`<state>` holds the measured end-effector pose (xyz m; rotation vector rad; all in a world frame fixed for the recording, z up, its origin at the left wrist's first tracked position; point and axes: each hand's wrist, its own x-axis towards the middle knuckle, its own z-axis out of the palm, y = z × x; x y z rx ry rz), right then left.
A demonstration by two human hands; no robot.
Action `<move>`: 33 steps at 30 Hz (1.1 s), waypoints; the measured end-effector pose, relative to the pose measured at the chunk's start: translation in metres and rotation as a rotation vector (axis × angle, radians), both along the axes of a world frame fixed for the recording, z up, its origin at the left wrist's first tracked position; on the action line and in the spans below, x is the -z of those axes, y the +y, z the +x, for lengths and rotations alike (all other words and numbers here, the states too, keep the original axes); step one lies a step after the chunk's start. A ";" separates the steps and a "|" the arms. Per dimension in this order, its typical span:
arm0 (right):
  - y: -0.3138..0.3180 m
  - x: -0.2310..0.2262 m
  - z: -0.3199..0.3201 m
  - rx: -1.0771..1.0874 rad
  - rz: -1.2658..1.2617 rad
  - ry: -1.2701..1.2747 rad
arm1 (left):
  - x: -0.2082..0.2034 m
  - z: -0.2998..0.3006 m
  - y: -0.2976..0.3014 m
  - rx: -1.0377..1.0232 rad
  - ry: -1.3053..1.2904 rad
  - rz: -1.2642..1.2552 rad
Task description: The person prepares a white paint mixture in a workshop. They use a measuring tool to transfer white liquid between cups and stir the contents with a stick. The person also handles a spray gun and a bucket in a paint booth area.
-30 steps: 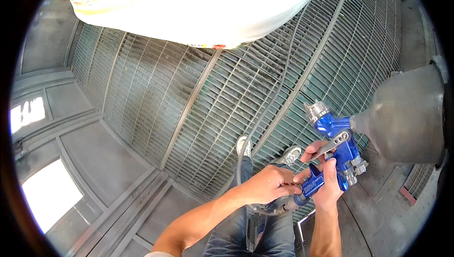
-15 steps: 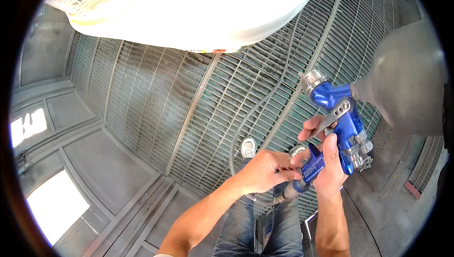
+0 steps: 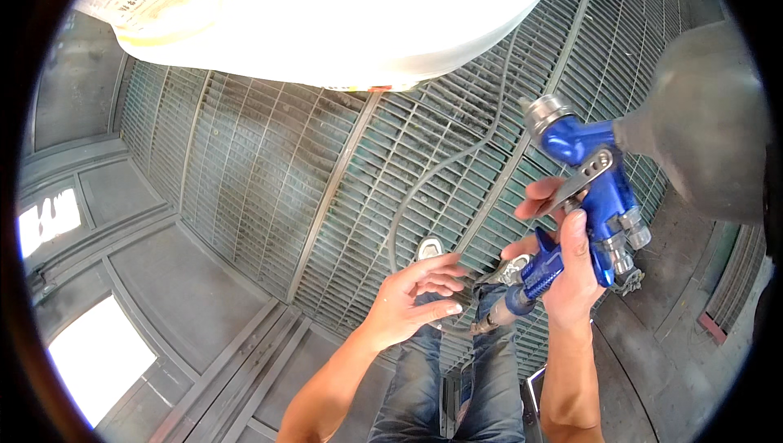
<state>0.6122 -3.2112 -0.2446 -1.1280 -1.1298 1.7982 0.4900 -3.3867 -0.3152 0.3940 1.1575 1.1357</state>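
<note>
Head view: the right hand (image 3: 575, 276) is clenched around the blue handle of the spray gun (image 3: 591, 198), thumb up along the back, fingers (image 3: 538, 194) curled in front near the metal trigger. The gun stands nearly upright, its silver nozzle pointing up and left, and its grey cup (image 3: 701, 117) juts out to the right, above the hand. The air hose (image 3: 444, 174) runs from the fitting under the handle, just below the right fingers, and loops away over the floor grating (image 3: 269, 182).

What has changed: half a second ago the left hand (image 3: 416, 300) was at the bottom of the handle, fingers touching the fitting beside the right hand. Now it has come off, released and empty, palm open and fingers loosely curved, a little apart to the left of the fitting. The gun has also been raised and tipped more upright. I judge that whatever the left hand was adjusting at the base is finished or paused, and the gun rests in the right hand alone.

Beyond the fingers, a large white panel (image 3: 367, 11) with masking paper (image 3: 139, 2) at its left end hangs overhead; the person's jeans (image 3: 457, 386) and a shoe (image 3: 430, 247) show below.
</note>
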 end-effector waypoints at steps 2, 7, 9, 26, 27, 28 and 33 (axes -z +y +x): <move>0.001 0.001 -0.001 0.021 0.004 -0.039 | 0.006 0.001 -0.012 -0.028 -0.003 0.001; -0.006 0.006 -0.004 -0.125 -0.082 0.002 | 0.012 0.003 -0.028 -0.010 0.028 -0.050; -0.010 0.002 -0.008 -0.151 -0.193 0.089 | 0.012 0.002 -0.028 -0.012 0.036 -0.053; 0.023 0.020 0.025 0.177 -0.005 0.012 | 0.021 0.001 -0.024 0.006 0.047 -0.085; 0.021 0.021 0.026 0.228 0.002 -0.057 | 0.022 0.001 -0.025 0.019 0.074 -0.101; 0.021 0.018 0.022 0.280 0.009 -0.126 | 0.024 0.001 -0.025 0.033 0.101 -0.116; -0.003 0.033 0.044 0.331 -0.101 -0.113 | 0.039 0.019 -0.038 0.192 0.271 -0.131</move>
